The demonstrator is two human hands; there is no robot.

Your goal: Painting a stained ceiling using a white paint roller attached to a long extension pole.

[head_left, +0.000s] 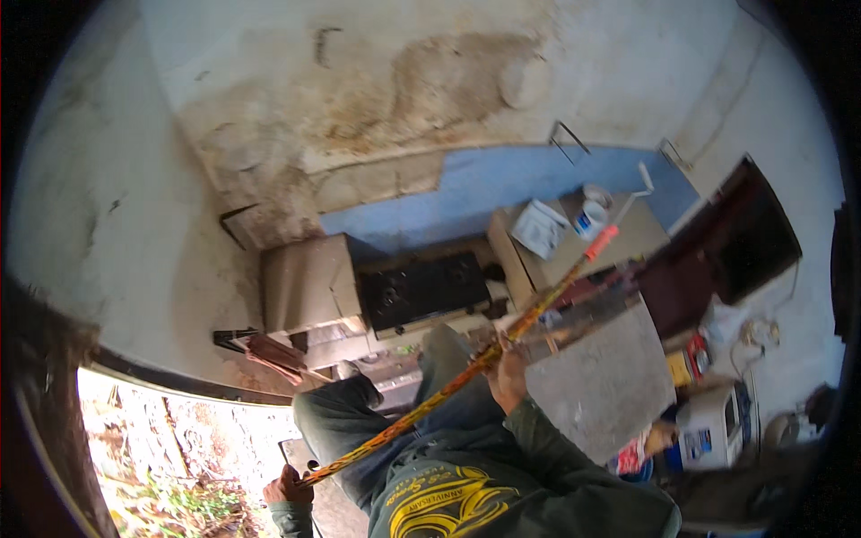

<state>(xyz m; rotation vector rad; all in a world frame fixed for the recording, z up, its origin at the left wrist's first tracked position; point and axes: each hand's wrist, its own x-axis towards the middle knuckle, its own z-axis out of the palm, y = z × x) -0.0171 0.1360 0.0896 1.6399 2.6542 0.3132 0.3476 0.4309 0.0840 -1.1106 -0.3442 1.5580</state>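
A long yellow-and-orange patterned pole (430, 405) runs slantwise across my body, from lower left to upper right. At its far end, past a pinkish-red grip, a paint roller (644, 177) with a white sleeve points up over the counter. My left hand (287, 487) is closed round the pole's lower end, beside the bright opening. Further up, near the middle, my right hand (509, 377) grips the same pole. Below the roller, a white tub (590, 220) and a crumpled white bag (540, 229) sit on the counter (562, 262).
A black stove (423, 289) lies ahead between the counter and a brown cabinet (308, 285). At right are a grey tabletop (603, 377), a dark red cabinet (708, 260) and clutter. Metal brackets (568, 142) jut from the stained wall (430, 90). Foliage (193, 498) shows through the opening.
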